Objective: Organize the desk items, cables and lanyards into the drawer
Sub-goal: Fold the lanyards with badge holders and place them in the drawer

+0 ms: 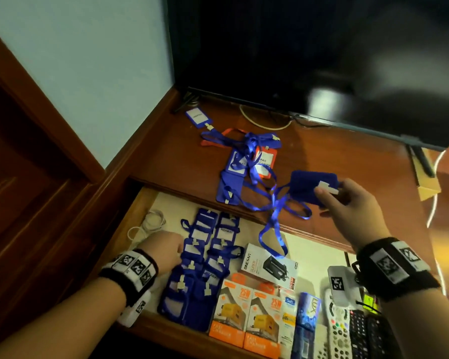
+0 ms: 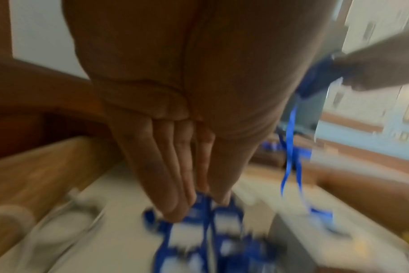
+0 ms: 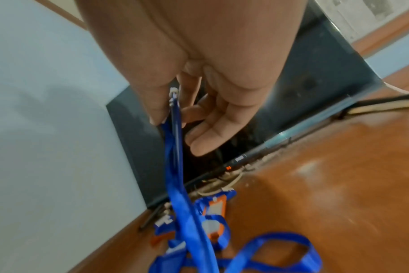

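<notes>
Your right hand pinches a blue badge holder above the desk, its lanyard strap dangling over the open drawer. Your left hand, fingers straight and together, seems to touch the blue badge holders in the drawer, though blur hides contact.

Orange charger boxes: two, side by side, lower centre of frame. White charger box: one, above them. Remotes: three, perhaps more, lower right. Badge holders in drawer: overlapping, count unclear. Orange badge holder on counter: one. Hands: two.
</notes>
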{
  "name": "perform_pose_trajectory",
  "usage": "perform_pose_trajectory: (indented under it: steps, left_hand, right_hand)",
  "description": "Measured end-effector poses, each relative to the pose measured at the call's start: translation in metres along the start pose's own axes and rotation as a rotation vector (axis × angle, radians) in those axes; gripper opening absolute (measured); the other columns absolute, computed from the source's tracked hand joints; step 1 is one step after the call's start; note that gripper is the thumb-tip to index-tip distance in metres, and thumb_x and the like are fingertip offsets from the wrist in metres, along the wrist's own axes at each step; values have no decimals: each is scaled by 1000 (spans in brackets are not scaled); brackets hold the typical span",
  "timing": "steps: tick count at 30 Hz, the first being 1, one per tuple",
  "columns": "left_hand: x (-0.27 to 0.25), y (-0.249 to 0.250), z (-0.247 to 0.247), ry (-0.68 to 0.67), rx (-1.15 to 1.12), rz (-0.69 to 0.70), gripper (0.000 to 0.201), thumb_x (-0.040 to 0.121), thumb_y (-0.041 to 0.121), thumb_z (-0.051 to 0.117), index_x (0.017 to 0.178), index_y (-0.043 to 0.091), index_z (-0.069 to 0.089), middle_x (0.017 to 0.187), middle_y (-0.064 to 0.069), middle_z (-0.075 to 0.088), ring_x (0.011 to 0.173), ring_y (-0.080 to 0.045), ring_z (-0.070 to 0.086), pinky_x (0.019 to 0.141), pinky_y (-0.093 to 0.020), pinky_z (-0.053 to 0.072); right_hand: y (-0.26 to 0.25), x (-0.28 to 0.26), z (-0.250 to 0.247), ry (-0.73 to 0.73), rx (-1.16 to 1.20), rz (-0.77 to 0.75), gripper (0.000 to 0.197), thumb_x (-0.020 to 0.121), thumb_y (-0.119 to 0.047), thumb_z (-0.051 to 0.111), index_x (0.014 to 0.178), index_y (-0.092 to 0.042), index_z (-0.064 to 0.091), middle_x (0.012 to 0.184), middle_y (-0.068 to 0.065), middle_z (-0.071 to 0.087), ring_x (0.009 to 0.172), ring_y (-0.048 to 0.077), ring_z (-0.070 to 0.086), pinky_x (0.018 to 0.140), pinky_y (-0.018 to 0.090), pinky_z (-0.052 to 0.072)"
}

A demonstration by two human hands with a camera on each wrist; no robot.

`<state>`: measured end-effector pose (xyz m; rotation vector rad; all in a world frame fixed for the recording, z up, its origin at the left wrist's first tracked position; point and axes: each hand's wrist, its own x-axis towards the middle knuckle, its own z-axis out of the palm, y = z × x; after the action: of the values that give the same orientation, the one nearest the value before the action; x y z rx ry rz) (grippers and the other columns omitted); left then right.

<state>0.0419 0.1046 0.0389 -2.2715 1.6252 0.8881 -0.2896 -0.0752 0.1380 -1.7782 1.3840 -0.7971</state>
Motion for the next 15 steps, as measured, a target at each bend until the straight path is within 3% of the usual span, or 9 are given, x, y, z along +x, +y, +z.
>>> perform_pose_trajectory:
  steps: [1, 3, 5, 7, 9, 10, 12, 15]
  left_hand:
    - [-6, 6, -17, 94, -72, 32, 8, 97, 37, 67, 100, 30, 68, 98, 8, 70, 86, -9, 64, 75, -26, 54]
    - [-18, 27, -54, 295, -267, 129, 15, 96, 49, 66, 95, 34, 68, 90, 14, 70, 81, -2, 63, 75, -28, 56]
    - [-32, 58, -91, 404, -507, 296, 24, 94, 53, 67, 113, 40, 67, 103, 19, 70, 94, 3, 65, 81, -24, 56]
    - [-43, 91, -125, 408, -638, 499, 51, 91, 56, 67, 139, 49, 52, 130, 24, 60, 119, 7, 56, 95, -18, 50]
    - [-49, 119, -149, 305, -716, 615, 63, 92, 53, 68, 148, 54, 39, 141, 28, 51, 133, 10, 47, 105, -16, 44]
    - [-50, 130, -156, 241, -767, 653, 61, 94, 49, 69, 148, 53, 40, 141, 27, 53, 134, 7, 49, 107, -18, 45]
    - [-49, 146, -160, 166, -826, 694, 46, 96, 42, 71, 139, 40, 54, 131, 15, 68, 124, -4, 63, 107, -36, 52]
    - [-55, 161, -158, 166, -949, 722, 25, 90, 38, 77, 111, 27, 70, 107, 5, 77, 99, -13, 73, 100, -58, 55]
  right_hand:
    - [-11, -5, -6, -16, 29, -38, 9, 97, -23, 68, 104, -29, 66, 90, 0, 75, 76, 14, 74, 67, 26, 62]
    - [-34, -13, -14, -54, 131, -89, 12, 100, -17, 64, 111, -21, 66, 95, -1, 76, 78, 12, 74, 66, 22, 61]
    - [-55, -18, -21, -112, 199, -135, 17, 101, -13, 61, 117, -13, 64, 97, 2, 75, 79, 16, 75, 67, 28, 63]
    - [-73, -21, -27, -166, 232, -192, 20, 100, -13, 62, 119, -13, 65, 99, 6, 75, 79, 21, 74, 66, 34, 63]
    - [-89, -23, -36, -187, 250, -250, 22, 96, -15, 65, 118, -14, 67, 100, 5, 76, 77, 20, 72, 65, 32, 62]
    - [-96, -24, -40, -177, 271, -273, 23, 94, -16, 67, 117, -13, 68, 99, 4, 76, 74, 17, 70, 63, 29, 60]
    - [-106, -23, -48, -115, 331, -294, 25, 90, -18, 70, 114, -11, 69, 93, 4, 77, 68, 12, 67, 60, 26, 57]
    - [-108, -23, -57, -55, 485, -267, 22, 88, -18, 72, 108, -9, 70, 94, 8, 78, 79, 16, 70, 68, 29, 58]
